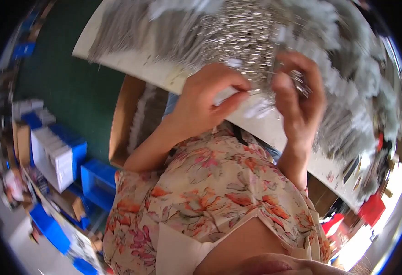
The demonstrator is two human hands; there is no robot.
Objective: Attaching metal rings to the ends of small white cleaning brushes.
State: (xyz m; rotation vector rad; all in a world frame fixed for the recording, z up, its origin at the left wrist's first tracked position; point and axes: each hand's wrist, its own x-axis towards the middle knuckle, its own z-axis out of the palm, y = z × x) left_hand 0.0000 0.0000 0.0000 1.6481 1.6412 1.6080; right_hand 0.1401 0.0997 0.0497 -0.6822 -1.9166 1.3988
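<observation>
Well, nearest my view is the floral top [219, 188], below both hands; above it I have the left hand [202, 97] with thumb and forefinger brought together at the tips, though blur keeps me from telling whether anything thin is pinched there; the right hand [298, 103], just beside it, is curled, with a few silvery pieces [301, 82] in the crook of its fingers; right past the fingertips I see the pile of shiny metal pieces [237, 34], spread over the white table [159, 75]; grey fluffy bundles [347, 82] lie to the right of the right hand; left of and below the left hand stands a cardboard box [122, 119]; farther left, on the green floor [63, 82], I make out a blue bin [95, 181].
</observation>
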